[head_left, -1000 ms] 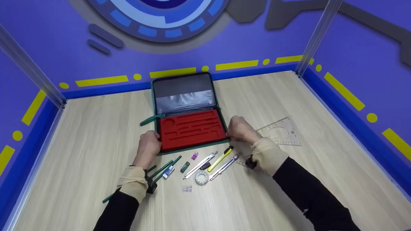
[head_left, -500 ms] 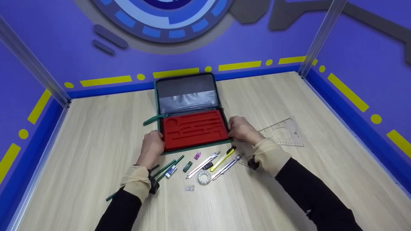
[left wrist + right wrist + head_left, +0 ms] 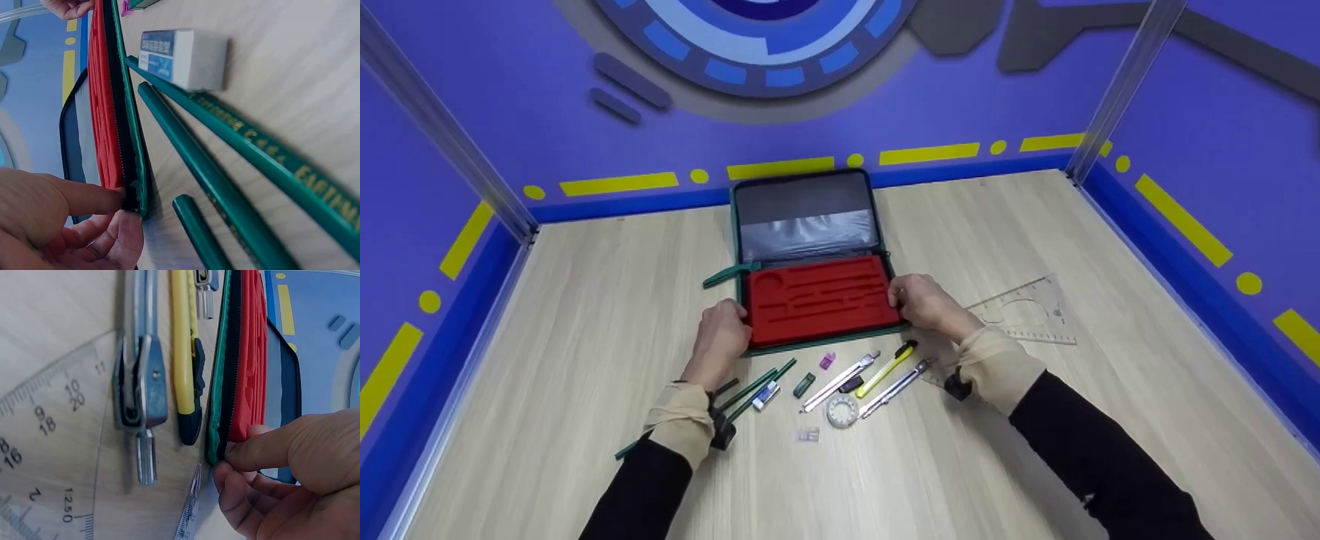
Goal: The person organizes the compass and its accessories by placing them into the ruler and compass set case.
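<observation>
1. The left hand point(image 3: 720, 337) pinches the near left corner of the open case point(image 3: 817, 247); its thumb lies on the red tray point(image 3: 101, 112).
2. The right hand point(image 3: 924, 304) pinches the near right corner the same way.
3. The case lies flat mid-table point(image 3: 1035, 465), lid back.
4. Just in front lie green pencils point(image 3: 225, 163), an eraser point(image 3: 183, 56), a yellow knife point(image 3: 183, 354) and a compass point(image 3: 140, 382).
5. A clear protractor point(image 3: 1020, 311) lies to the right.

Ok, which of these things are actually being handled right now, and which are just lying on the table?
In hand:
- open green case with red foam tray
- left hand, gripping its near left corner
- right hand, gripping its near right corner

Lying about:
- green pencils
- eraser
- yellow cutter
- compass
- clear set square
- tape roll
</observation>
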Available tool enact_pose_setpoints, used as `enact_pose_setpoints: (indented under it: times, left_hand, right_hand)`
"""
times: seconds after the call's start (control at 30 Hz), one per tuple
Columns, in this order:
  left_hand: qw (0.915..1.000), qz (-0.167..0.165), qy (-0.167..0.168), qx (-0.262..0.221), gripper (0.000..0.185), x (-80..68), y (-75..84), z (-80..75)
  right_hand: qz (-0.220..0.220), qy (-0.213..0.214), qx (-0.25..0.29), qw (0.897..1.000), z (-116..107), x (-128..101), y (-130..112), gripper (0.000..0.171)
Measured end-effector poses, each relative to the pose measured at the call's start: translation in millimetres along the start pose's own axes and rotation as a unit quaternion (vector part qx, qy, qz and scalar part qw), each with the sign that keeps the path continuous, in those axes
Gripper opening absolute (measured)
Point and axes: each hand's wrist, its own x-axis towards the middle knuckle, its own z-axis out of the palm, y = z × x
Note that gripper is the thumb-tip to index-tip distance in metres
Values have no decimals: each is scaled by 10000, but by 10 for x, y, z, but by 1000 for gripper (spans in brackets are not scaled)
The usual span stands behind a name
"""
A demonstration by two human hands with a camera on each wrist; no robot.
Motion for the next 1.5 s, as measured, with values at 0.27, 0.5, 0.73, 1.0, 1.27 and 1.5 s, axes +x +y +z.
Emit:
enact_pose_setpoints:
  times: [0.27, 0.5, 0.73, 1.0, 1.27, 1.5]
  left_hand:
    - [9999, -31, -159, 38, 21, -67, 46, -111]
    - [9987, 201, -142, 456, 19, -171, 125, -204]
    - [9968, 605, -33, 514, 22, -371, 208, -388]
    - [9928, 971, 158, 684, 20, -662, 194, -614]
    - [9871, 1289, -284, 902, 25, -947, -53, -771]
    - [9839, 1228, -759, 1054, 24, -1099, -466, -789]
  right_hand:
    - [49, 36, 109, 9999, -42, -11, 26, 22]
    - [-65, -179, 79, 9998, -120, -31, 40, 10]
    - [70, -290, 91, 9995, -159, -12, 45, 13]
    - [343, -443, 112, 9984, -170, -3, 0, 12]
    - [432, -616, 221, 9969, -146, -3, -22, 13]
    - [236, -975, 6, 9950, -136, 12, -44, 10]
